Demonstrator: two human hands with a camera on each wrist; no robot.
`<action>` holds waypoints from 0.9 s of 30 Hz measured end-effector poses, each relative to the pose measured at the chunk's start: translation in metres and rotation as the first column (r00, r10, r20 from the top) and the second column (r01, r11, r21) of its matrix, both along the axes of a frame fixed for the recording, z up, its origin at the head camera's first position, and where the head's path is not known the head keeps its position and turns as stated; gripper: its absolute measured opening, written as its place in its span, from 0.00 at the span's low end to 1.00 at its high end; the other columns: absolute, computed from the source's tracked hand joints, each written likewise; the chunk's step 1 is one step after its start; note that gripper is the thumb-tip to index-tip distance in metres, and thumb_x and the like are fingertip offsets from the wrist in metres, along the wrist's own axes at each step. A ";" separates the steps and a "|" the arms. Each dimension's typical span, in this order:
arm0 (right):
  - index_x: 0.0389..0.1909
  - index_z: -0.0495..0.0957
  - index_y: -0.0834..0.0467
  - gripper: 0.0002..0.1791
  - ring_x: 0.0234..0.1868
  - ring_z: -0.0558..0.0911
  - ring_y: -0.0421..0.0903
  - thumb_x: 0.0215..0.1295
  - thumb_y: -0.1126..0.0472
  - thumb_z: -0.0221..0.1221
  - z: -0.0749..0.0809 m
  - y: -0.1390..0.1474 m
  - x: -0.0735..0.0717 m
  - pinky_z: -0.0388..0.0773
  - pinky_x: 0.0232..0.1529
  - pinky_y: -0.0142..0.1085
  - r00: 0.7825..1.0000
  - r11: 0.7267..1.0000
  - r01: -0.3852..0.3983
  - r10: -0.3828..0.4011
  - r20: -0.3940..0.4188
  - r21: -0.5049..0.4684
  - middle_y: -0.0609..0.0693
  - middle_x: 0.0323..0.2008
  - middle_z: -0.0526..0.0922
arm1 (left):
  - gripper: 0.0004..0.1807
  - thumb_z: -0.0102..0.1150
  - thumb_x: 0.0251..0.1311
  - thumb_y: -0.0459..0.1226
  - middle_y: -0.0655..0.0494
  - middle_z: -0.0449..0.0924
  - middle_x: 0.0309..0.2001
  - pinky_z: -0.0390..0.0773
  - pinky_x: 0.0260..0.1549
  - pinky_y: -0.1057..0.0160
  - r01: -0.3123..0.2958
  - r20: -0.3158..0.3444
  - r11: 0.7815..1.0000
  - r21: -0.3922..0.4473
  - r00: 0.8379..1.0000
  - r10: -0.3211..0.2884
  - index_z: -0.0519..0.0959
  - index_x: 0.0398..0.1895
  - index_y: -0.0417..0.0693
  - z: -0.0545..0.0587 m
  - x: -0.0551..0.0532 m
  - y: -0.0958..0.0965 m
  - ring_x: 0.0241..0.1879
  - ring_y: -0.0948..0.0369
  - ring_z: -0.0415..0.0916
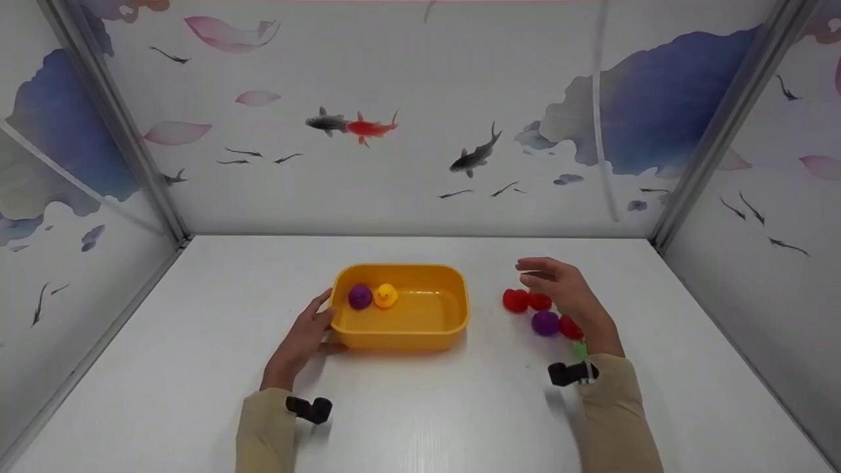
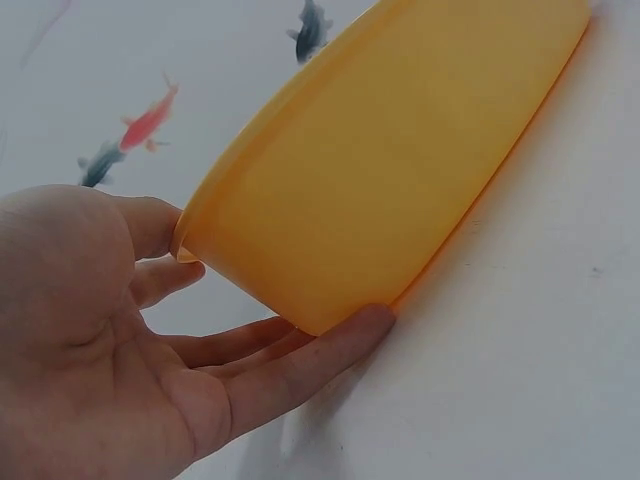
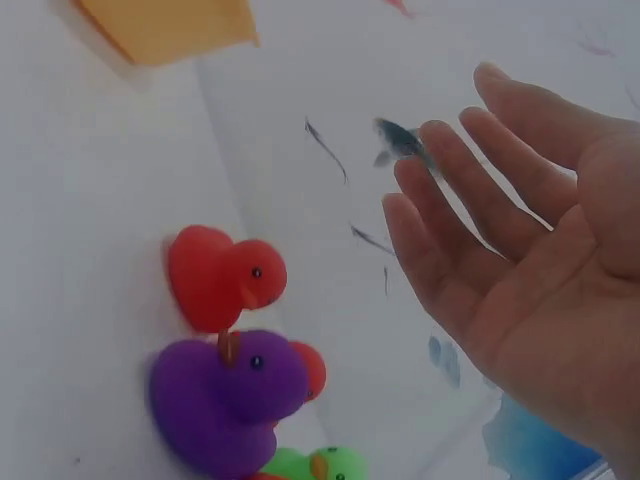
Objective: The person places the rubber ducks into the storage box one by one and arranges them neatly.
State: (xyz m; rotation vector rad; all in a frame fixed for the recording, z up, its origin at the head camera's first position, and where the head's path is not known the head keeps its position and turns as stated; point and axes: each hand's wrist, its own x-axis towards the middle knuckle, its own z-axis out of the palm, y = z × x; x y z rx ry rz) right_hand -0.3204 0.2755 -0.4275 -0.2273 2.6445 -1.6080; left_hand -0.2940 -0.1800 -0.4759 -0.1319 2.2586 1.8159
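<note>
A yellow plastic basin [image 1: 407,340] stands on the table, with a purple rubber duck [image 1: 359,297] and a yellow rubber duck [image 1: 386,296] in its left half. At its left end my left hand [image 1: 309,332] holds the basin, thumb at the rim and fingers low against the wall. My right hand [image 1: 566,289] is raised over the ducks at the right, fingers spread and nothing in it. Beneath it are a red duck [image 3: 225,278], a purple duck [image 3: 230,400] and a green duck [image 3: 315,464]. Other red ducks are partly hidden behind these and the hand.
The white table [image 1: 420,407] is enclosed by printed panels; the back panel [image 1: 407,197] shows fish and petals. Grey metal posts [image 1: 118,125] run up the corners. A small black camera [image 1: 309,409] is strapped to each wrist.
</note>
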 end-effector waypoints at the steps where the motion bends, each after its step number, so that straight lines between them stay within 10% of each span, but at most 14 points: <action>1: 0.68 0.71 0.51 0.29 0.68 0.75 0.55 0.69 0.45 0.60 -0.002 0.004 0.000 0.73 0.69 0.52 1.000 1.000 0.006 -0.006 -0.005 -0.002 0.55 0.68 0.74 | 0.31 0.39 0.79 0.48 0.43 0.64 0.74 0.84 0.54 0.53 -0.003 0.002 1.000 -0.003 1.000 0.003 0.47 0.81 0.66 0.000 0.000 0.000 0.62 0.50 0.75; 27: 0.73 0.65 0.54 0.37 0.81 0.43 0.64 0.68 0.43 0.61 -0.025 0.044 -0.001 0.48 0.75 0.68 0.991 0.981 0.094 -0.108 0.076 0.167 0.56 0.80 0.51 | 0.31 0.39 0.79 0.48 0.41 0.63 0.74 0.84 0.54 0.52 0.011 -0.009 1.000 0.000 1.000 -0.011 0.47 0.81 0.64 0.003 0.000 0.001 0.60 0.49 0.77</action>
